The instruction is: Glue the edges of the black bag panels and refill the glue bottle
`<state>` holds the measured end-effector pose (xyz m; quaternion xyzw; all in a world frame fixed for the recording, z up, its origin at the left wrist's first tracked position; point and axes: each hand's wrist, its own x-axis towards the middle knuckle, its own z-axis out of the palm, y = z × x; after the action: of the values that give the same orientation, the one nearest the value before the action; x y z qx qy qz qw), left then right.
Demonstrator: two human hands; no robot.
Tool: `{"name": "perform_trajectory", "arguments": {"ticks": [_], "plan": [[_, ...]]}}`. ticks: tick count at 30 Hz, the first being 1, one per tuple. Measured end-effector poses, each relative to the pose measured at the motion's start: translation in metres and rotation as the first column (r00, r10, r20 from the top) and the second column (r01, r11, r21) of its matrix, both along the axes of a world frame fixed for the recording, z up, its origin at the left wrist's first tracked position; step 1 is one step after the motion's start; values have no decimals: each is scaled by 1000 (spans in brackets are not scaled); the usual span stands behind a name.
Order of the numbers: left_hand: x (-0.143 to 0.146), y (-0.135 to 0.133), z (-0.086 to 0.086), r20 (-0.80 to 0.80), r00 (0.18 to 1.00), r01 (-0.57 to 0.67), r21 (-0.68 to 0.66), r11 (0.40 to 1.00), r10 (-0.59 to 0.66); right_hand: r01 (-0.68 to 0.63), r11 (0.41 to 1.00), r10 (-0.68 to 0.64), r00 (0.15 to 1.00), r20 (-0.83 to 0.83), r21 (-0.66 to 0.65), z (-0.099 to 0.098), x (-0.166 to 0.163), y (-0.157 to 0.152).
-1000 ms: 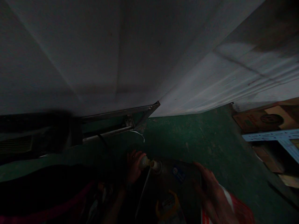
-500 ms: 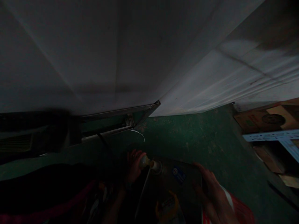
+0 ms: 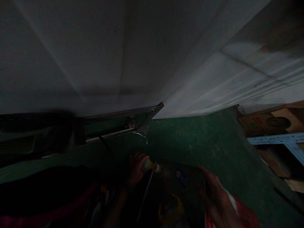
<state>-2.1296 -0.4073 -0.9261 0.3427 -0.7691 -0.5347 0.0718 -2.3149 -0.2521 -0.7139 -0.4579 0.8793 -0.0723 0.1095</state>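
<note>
The scene is very dark. A dark rectangular can (image 3: 180,190) with a blue sticker and a yellow label stands on the green floor at the bottom centre. My left hand (image 3: 136,168) grips a small pale cap or spout piece (image 3: 147,165) against the can's opening (image 3: 159,169). My right hand (image 3: 215,196), with a red and white cuff, lies flat on the can's right side and steadies it.
A large white appliance body (image 3: 106,63) fills the upper view, its open bottom edge (image 3: 123,123) and a thin white wire (image 3: 141,136) just beyond the can. Flattened cardboard (image 3: 273,122) and a blue perforated metal angle (image 3: 277,139) lie at the right.
Almost nothing differs. Both hands stay on the can, and the view has shifted only slightly.
</note>
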Motion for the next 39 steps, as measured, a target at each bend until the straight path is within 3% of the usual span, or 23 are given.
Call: {"name": "perform_trajectory", "arguments": {"ticks": [11, 21, 26, 30, 34, 39], "plan": [[0, 3, -6, 5, 1000, -2, -12, 1000, 2, -34, 999, 34, 999, -7, 18, 1, 5, -8], [-1, -1, 0, 9, 1000, -4, 7, 1000, 4, -14, 999, 13, 1000, 12, 51, -4, -1, 2], [1, -3, 7, 18, 1000, 4, 19, 1000, -4, -37, 999, 36, 999, -24, -33, -2, 7, -5], [2, -2, 2, 14, 1000, 14, 8, 1000, -15, -66, 998, 66, 998, -14, 13, 1, 6, -6], [1, 0, -6, 7, 1000, 20, -14, 1000, -20, -10, 999, 11, 1000, 18, -48, 5, 16, -13], [1, -2, -1, 24, 1000, 17, 5, 1000, -18, 43, 997, -42, 999, 17, -71, 5, 28, -20]]}}
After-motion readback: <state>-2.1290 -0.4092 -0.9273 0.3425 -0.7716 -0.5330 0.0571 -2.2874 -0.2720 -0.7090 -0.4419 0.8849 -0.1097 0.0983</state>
